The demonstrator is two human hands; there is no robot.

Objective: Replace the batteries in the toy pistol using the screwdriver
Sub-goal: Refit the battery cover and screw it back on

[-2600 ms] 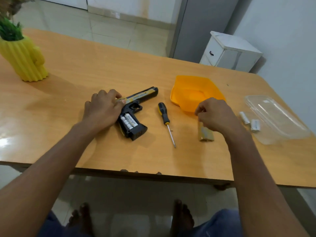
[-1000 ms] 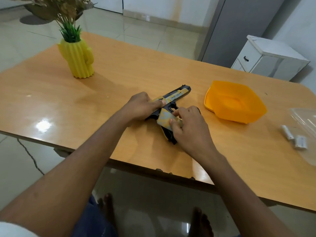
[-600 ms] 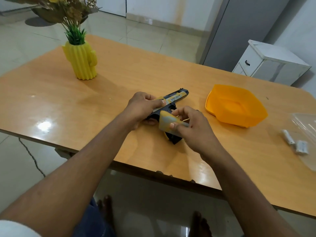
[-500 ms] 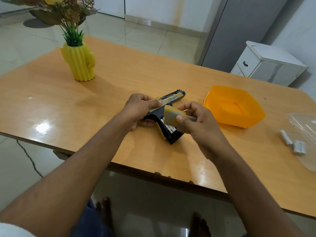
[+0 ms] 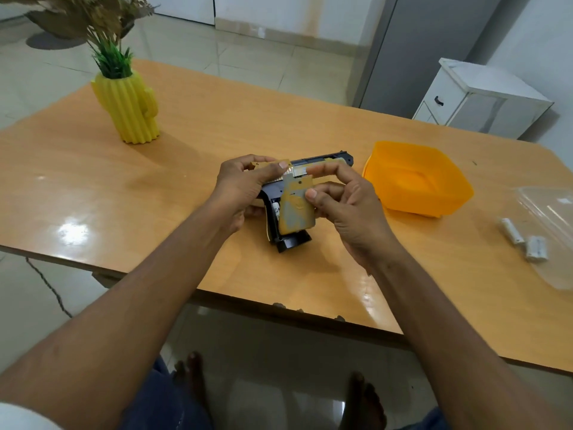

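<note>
One toy pistol (image 5: 322, 161), gripped by left hand (image 5: 245, 187). Right hand (image 5: 347, 206) pinches one grip cover (image 5: 296, 209). Two loose batteries (image 5: 524, 240), one orange tray (image 5: 415, 178).

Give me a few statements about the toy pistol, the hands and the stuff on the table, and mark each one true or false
1. The left hand grips the toy pistol at its rear. True.
2. The right hand holds the screwdriver. False: its fingers pinch the grip cover against the pistol's handle; no screwdriver is in view.
3. The grip cover sits fully closed. False: a battery still shows at its left edge.
4. Loose batteries lie right of the orange bowl. True.
5. The cactus vase lies on its side. False: it stands upright.
</note>
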